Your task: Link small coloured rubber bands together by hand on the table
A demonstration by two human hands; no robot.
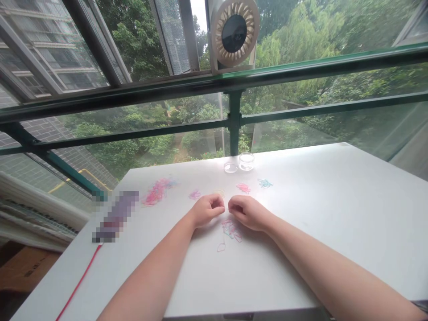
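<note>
A tangle of coloured rubber bands (232, 231) lies just nearer than the left hand (207, 210) and right hand (246, 212), both curled, fingertips drawn in; any grip, I cannot tell. A forward slip could scatter the pink bands (243, 188) beyond.

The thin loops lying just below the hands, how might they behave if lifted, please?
The thin loops look floppy, lying in loose curves on the table. They are probably light, being so slender, and might tangle, since several overlap.
</note>
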